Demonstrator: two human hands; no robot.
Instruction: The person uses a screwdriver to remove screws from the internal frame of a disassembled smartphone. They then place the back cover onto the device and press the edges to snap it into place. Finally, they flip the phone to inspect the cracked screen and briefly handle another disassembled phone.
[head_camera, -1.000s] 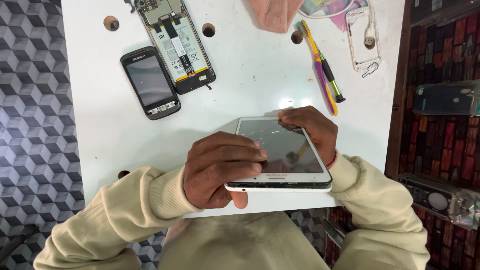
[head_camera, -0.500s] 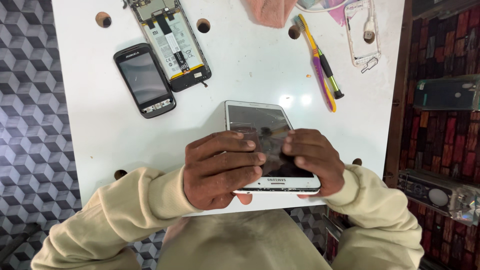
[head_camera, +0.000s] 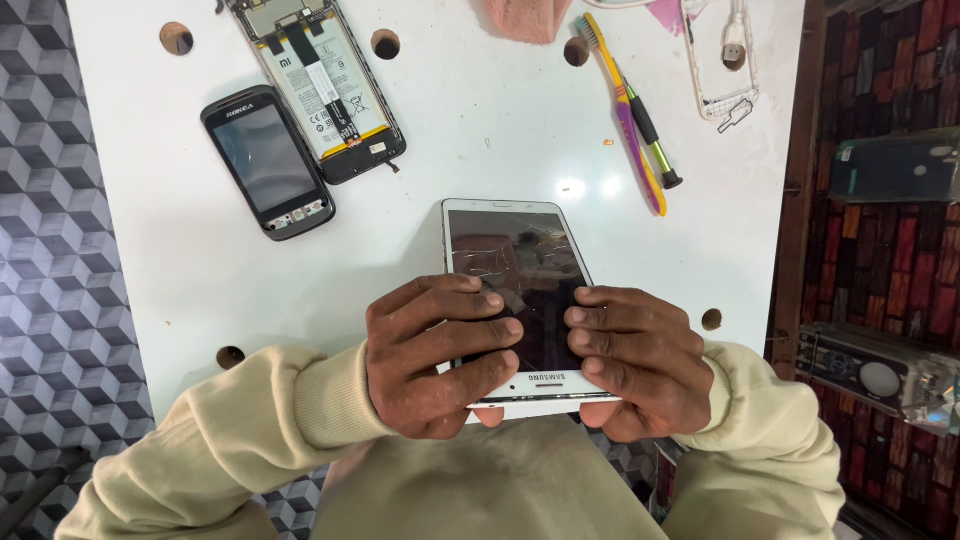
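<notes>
head view: one white smartphone (head_camera: 517, 262) with a cracked dark screen, held at the near edge of the white table (head_camera: 480, 150), its lower end projecting past that edge toward the person. the left hand (head_camera: 435, 355) is closed around the phone's lower left side, four fingers curled across the glass and the thumb beneath. the right hand (head_camera: 640, 360) is closed around the lower right side, fingers likewise lying over the screen, thumb tip showing under the bottom edge. both wrists are in cream sleeves.

other things on the table, counted: one small black phone (head_camera: 267, 160) lying face up near the far left corner; one opened phone (head_camera: 325, 85) with its back removed and battery exposed, just beside the black one and touching the far edge; one toothbrush (head_camera: 622, 105) with yellow and purple handle and one dark-handled screwdriver (head_camera: 655, 145) lying together toward the far right; one clear phone case (head_camera: 722, 60) at the far right corner; one pinkish cloth (head_camera: 528, 18) at the far edge. six round holes are visible in the tabletop
</notes>
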